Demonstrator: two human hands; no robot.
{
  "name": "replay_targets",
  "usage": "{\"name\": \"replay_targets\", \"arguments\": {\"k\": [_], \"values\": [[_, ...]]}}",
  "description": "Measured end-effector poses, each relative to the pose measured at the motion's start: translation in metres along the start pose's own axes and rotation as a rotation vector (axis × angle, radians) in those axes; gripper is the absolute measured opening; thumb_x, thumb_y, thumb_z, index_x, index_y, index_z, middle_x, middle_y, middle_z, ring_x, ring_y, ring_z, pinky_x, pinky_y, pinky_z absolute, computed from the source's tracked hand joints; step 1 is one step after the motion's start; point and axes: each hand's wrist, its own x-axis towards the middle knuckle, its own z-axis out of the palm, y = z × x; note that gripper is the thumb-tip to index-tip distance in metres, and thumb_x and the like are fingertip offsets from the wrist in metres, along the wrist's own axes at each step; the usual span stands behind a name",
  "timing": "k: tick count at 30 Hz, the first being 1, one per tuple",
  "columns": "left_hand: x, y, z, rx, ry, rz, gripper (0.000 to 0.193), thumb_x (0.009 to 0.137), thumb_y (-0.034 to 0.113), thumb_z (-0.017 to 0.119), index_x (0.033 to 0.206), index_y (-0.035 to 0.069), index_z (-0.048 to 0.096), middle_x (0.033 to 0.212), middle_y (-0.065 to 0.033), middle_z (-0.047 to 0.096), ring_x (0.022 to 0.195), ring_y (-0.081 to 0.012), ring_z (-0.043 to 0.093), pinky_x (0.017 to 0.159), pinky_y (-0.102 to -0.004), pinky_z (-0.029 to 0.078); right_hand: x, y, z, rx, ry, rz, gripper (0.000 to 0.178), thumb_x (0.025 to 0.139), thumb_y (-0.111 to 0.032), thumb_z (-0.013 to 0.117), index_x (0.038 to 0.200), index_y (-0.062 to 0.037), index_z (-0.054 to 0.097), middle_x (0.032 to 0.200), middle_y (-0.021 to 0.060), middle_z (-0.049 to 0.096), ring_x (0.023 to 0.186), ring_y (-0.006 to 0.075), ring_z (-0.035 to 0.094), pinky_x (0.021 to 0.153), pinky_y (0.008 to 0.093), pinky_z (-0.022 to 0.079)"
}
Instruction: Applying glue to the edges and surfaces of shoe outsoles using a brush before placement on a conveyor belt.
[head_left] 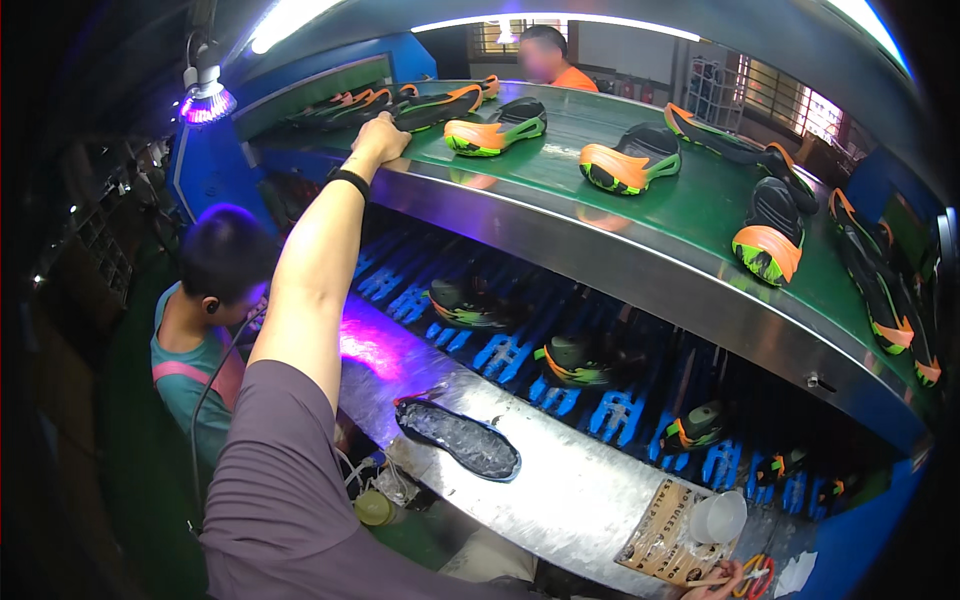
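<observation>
My left arm reaches up and away to the green conveyor belt (pixel 560 165). At its near edge my left hand (pixel 380 142) is closed at the end of a black shoe sole with orange and green trim (pixel 440 106); the fingertips are partly hidden. On the metal bench below lies a dark shoe upper (pixel 460 440), its grey underside facing up with a shiny, streaky look. Low on the right, my right hand (pixel 716 582) is partly cut off by the picture's edge. It is closed on a thin pale stick, whose kind I cannot make out.
Beside my right hand are a white plastic cup (pixel 718 518) on cardboard (pixel 655 530) and red-and-yellow looped handles (pixel 762 577). More soles (pixel 630 158) line the belt. Shoes (pixel 575 360) sit on blue racks underneath. One person (pixel 205 310) is at left, another (pixel 550 60) beyond the belt.
</observation>
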Motion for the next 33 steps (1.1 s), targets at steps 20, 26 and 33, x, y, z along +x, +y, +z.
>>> {"name": "replay_targets", "arguments": {"k": [20, 26, 33], "values": [[-0.299, -0.060, -0.063, -0.991, 0.736, -0.214, 0.014, 0.088, 0.005, 0.066, 0.094, 0.000, 0.054, 0.074, -0.0122, 0.066, 0.044, -0.0206, 0.066, 0.042, -0.0303, 0.050, -0.004, 0.041, 0.014, 0.352, -0.081, 0.071, 0.034, 0.102, -0.012, 0.057, 0.134, -0.0032, 0.049, 0.119, 0.0149, 0.057, 0.103, 0.0247, 0.057, 0.090, 0.0342, 0.049], [-0.382, -0.021, -0.054, -0.994, 0.635, -0.014, 0.045, 0.087, 0.001, 0.059, 0.132, 0.001, 0.054, 0.100, -0.0066, 0.063, 0.082, -0.0152, 0.059, 0.075, -0.0298, 0.048, -0.012, 0.021, 0.002, 0.431, -0.057, 0.078, 0.037, 0.109, -0.026, 0.042, 0.137, -0.0011, 0.043, 0.103, 0.0081, 0.058, 0.085, 0.0155, 0.052, 0.080, 0.0295, 0.045], [-0.495, 0.036, -0.015, -1.801, -0.568, -0.136, 0.033, 0.097, 0.005, 0.053, 0.127, -0.006, 0.059, 0.101, -0.0058, 0.070, 0.086, -0.0107, 0.066, 0.076, -0.0243, 0.053, 0.012, 0.001, -0.028, 0.501, 0.098, 0.105, 0.051, 0.110, -0.039, 0.037, 0.146, -0.0033, 0.041, 0.079, 0.0017, 0.060, 0.055, 0.0049, 0.041, 0.054, 0.0186, 0.037]]}}
